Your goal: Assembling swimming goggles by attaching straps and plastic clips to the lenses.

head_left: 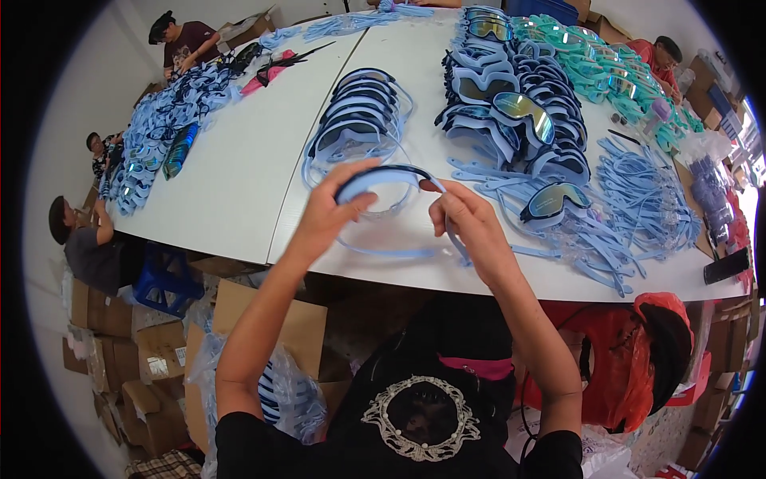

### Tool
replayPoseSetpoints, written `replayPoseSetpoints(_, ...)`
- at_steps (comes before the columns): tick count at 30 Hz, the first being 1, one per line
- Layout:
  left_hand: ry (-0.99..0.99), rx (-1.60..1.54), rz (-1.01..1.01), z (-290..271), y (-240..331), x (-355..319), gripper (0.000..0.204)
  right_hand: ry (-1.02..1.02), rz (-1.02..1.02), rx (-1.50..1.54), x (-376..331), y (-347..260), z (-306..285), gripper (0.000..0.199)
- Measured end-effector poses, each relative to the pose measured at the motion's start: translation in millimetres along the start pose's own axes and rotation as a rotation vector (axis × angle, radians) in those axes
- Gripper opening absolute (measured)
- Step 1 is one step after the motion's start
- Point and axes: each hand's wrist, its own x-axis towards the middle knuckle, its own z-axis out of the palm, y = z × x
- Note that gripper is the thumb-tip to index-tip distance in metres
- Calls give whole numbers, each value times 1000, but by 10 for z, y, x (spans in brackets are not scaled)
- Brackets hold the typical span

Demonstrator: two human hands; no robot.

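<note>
Holding the blue goggle frame [383, 180] is done by both hands, left hand [331, 209] and right hand [463, 219] fingers closed on it; the strap [383, 251] below should be pulled gently

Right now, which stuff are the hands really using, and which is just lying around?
In use:
- left hand
- right hand
- light blue goggles in both grips
- its strap

Lying about:
- stacked blue goggles
- mirrored goggles
- loose straps
- green goggles
- cardboard boxes
</note>
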Motion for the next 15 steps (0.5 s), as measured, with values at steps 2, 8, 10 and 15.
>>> replayPoseSetpoints(2, 29, 82, -40, -440, -33, 221, 50, 79, -177, -390, 12, -18, 47, 33)
replayPoseSetpoints(8, 152, 594, 170, -851, -497, 722, 48, 79, -302, -837, 149, 67, -9, 35)
replayPoseSetpoints(10, 198, 744, 149, -698, -531, 720, 48, 53, -196, -864, 173, 194, -71, 29)
replayPoseSetpoints(15, 407, 831, 257, -612, -694, 841, 40, -5, -262, -990, 144, 299, -88, 20)
